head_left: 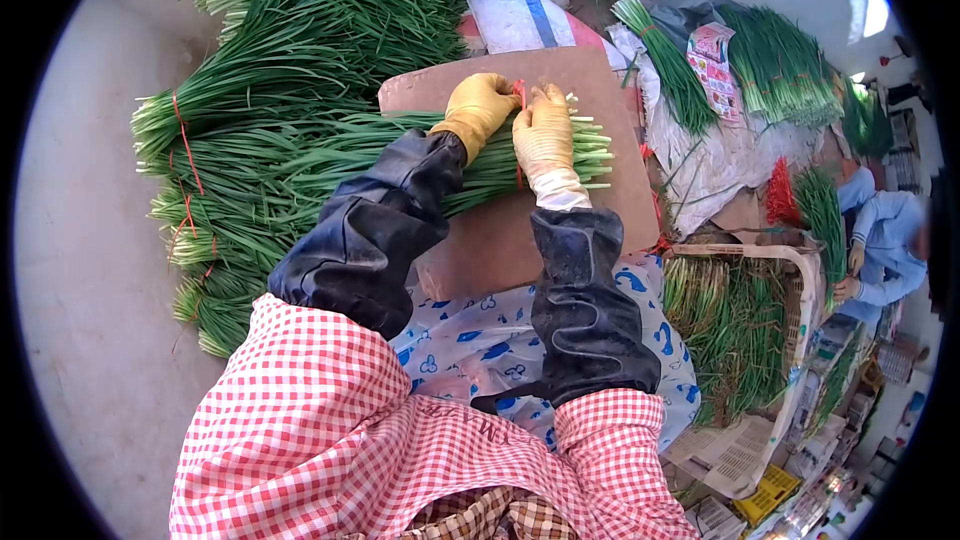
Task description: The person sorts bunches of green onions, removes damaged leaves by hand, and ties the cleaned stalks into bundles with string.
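A bundle of long green chives (592,152) with pale cut ends lies across a brown board (500,250) in front of me. My left hand (474,114), in a yellow glove, rests on top of the bundle with its fingers closed at a red tie (519,93). From the right, my right hand (545,140), in a paler yellow glove, lies over the bundle near the cut ends, fingers closed at the same tie. A strand of the tie passes down the bundle between the hands. The exact fingertip grip is partly hidden.
Tied chive bundles (230,130) are piled at the left. More chives (780,65) lie on sacks at the upper right. A crate (800,290) of loose chives stands at right, near a co-worker in a blue top (885,240) handling a bunch. Patterned plastic (480,330) covers my lap.
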